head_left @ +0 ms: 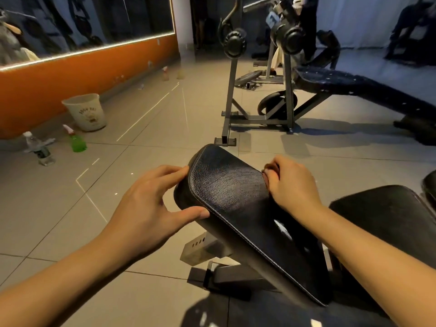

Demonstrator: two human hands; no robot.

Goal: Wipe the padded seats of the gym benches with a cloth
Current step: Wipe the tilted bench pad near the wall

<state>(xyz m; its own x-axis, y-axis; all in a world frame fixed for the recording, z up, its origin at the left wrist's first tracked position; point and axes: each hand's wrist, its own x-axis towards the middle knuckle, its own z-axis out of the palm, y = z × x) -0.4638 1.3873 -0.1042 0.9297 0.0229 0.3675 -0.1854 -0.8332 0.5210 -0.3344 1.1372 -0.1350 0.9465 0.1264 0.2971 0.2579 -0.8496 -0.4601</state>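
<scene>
Grey tiled gym floor [146, 237], orange wall [47, 86] at left. Listed left to right:

- Water bottle [39, 147], green spray bottle [76, 140] and pale bucket [86, 112], all on the floor near the wall.
- Left hand [151, 204]: fingers spread, nearly straight; fingertips and thumb touch the padded seat's left edge.
- Padded seat [236, 197]: black, tilted, centre.
- Cloth [269, 177]: brownish, bunched on the seat's right edge.
- Right hand [290, 182]: fingers curled round the cloth, pressing it down.
- Second black pad [382, 208], just beside.
- Bench press [354, 88], behind.
</scene>
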